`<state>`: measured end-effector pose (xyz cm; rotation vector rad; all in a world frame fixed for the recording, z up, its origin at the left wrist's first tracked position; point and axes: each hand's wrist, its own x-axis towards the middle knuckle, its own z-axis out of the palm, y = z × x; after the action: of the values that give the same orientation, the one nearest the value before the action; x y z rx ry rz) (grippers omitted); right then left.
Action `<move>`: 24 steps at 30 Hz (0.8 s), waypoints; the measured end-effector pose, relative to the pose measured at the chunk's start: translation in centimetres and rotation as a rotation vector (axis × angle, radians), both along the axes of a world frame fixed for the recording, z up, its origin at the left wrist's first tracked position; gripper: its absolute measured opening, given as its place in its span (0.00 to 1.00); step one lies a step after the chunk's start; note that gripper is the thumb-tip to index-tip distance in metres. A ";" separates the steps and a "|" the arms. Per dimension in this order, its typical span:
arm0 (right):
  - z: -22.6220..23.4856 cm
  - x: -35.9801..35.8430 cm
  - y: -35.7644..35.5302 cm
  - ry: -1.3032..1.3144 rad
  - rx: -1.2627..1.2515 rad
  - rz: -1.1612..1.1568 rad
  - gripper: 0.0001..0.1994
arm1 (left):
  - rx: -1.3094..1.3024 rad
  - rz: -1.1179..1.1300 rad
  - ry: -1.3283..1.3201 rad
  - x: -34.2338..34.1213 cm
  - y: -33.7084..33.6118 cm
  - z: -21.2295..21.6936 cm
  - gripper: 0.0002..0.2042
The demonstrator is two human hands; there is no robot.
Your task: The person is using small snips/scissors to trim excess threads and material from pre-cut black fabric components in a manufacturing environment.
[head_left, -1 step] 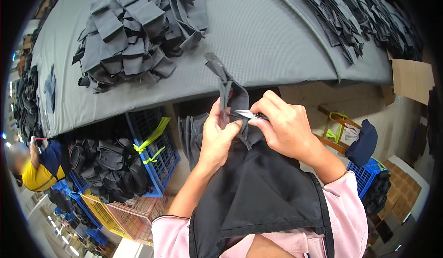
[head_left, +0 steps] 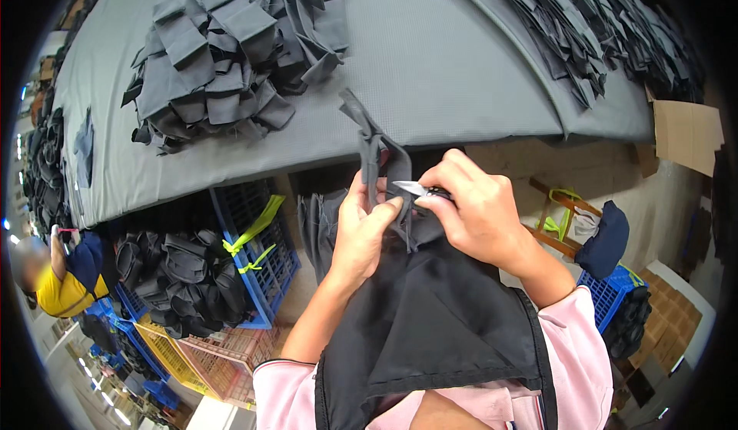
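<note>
Between my hands, just off the table's near edge, stands a folded dark grey cloth strip [head_left: 372,142] with its upper end sticking up. My left hand [head_left: 359,236] is closed on it, thumb across the front. In my right hand [head_left: 486,213], between thumb and fingers, is a small silver-bladed cutting tool [head_left: 407,188]. The pointed blade lies against the cloth near my left thumb; my fingers mostly hide its dark handle. Below my hands hangs my black apron [head_left: 430,322].
On the grey-covered table [head_left: 453,84] lie a heap of grey cloth pieces [head_left: 207,69] and, far right, layered strips [head_left: 553,30]. Beneath its edge are a blue crate [head_left: 265,276] and black goods [head_left: 181,276]. A wooden stool [head_left: 547,238] stands right; a person in yellow [head_left: 65,292] is far left.
The cloth strip's upper end has tilted slightly to the left. Both hands stay nearly in place, with the blade still at the cloth.
</note>
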<state>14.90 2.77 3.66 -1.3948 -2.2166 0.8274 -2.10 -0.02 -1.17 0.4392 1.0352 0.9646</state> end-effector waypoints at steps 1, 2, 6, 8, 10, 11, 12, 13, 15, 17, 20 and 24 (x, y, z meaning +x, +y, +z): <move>-0.1 0.0 0.0 0.171 0.017 -0.084 0.09 | -0.095 0.013 -0.098 -0.3 -0.1 -0.1 0.24; -0.1 0.0 0.0 0.342 0.032 -0.167 0.09 | -0.048 0.003 -0.098 -0.4 0.1 0.1 0.18; -1.4 -1.8 0.5 0.866 -0.377 -0.324 0.07 | -0.029 0.051 -0.207 -0.7 0.4 -0.6 0.23; -3.2 -2.2 0.2 1.027 -0.558 -0.350 0.08 | 0.044 -0.008 -0.167 -0.5 0.6 -0.6 0.24; -3.0 -2.3 -0.5 0.980 -0.521 -0.336 0.09 | 0.059 -0.028 -0.104 -0.7 0.6 -0.8 0.24; -3.2 -2.3 -0.9 1.008 -0.580 -0.332 0.08 | 0.051 -0.034 -0.124 -0.8 0.9 -0.6 0.24; -3.3 -2.5 -1.4 1.004 -0.599 -0.368 0.07 | 0.042 -0.041 -0.144 -1.0 1.2 -0.4 0.23; -3.9 -2.3 -2.0 0.922 -0.519 -0.349 0.08 | 0.064 -0.005 -0.189 -1.0 1.3 -0.4 0.23; -4.0 -1.8 -2.7 0.649 -0.295 -0.300 0.10 | 0.104 0.044 -0.285 -1.2 1.6 -0.6 0.22; -3.2 -1.6 -3.4 0.514 -0.210 -0.281 0.10 | 0.115 0.074 -0.326 -1.5 1.7 -0.8 0.22; -3.0 -1.4 -4.1 0.403 -0.068 -0.232 0.13 | 0.139 0.089 -0.397 -1.5 1.8 -0.8 0.23; -2.7 -1.3 -4.0 0.321 0.085 -0.119 0.13 | 0.133 0.106 -0.354 -1.1 1.7 -0.1 0.21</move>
<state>13.63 -1.22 0.99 -1.2421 -1.8860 0.8387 -3.16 1.70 -1.31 0.3100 0.6810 1.1624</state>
